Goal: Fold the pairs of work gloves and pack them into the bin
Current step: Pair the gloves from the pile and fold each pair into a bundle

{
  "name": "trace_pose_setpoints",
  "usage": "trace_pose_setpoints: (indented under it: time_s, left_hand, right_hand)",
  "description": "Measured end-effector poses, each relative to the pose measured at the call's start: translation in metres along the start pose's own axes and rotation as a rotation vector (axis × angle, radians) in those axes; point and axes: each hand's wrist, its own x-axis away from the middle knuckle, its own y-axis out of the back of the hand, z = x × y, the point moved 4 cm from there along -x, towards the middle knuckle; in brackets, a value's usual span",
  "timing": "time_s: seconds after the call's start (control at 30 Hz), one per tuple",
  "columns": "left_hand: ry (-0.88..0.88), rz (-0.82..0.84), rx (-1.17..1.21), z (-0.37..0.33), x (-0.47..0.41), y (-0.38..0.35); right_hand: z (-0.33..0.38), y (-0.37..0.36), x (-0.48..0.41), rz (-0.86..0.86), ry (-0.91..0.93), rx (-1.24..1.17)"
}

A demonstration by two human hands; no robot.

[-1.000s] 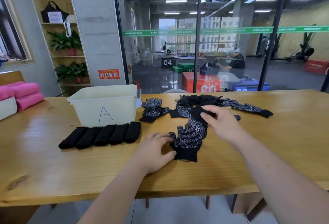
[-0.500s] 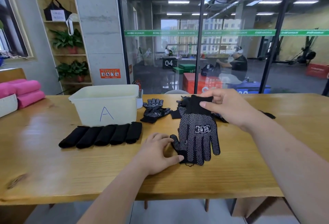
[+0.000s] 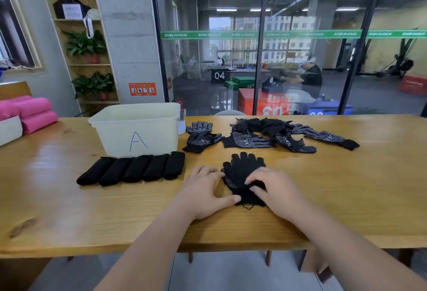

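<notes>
On glove pair [image 3: 242, 171], both hands [image 3: 204, 190] [image 3: 276, 190].

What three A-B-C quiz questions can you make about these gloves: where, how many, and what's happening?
1. Where are the glove rolls? A. On the table before the bin. B. Inside the bin. C. On the floor.
2. How many glove rolls lie there? A. Two. B. Five. C. Nine.
3. How is the glove pair by the hands? A. Rolled up. B. In the air. C. Flat on the table.
Answers: 1 A, they lie at the bin's front wall; 2 B, five black rolls lie side by side; 3 C, its fingers lie spread while the left hand touches and the right hand grips it.
</notes>
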Motion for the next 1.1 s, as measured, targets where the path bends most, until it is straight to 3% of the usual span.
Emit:
trace_pose_setpoints:
  time_s: [0.2,0.37,0.6,1.1]
  left_hand:
    - [0.003,0.006,0.007,0.001,0.001,0.0]
    - [-0.004,0.036,-0.023,0.001,-0.001,-0.001]
    - [-0.004,0.033,-0.05,0.002,-0.003,-0.003]
    - [0.019,0.052,-0.043,0.001,-0.001,-0.003]
  right_hand:
    - [0.013,-0.002,0.012,-0.185,0.05,0.216]
    - [0.008,0.003,0.022,-0.373,-0.024,0.073]
    - [0.02,-0.003,0.033,-0.293,0.094,0.216]
    - [0.021,-0.002,0.036,-0.268,0.053,0.107]
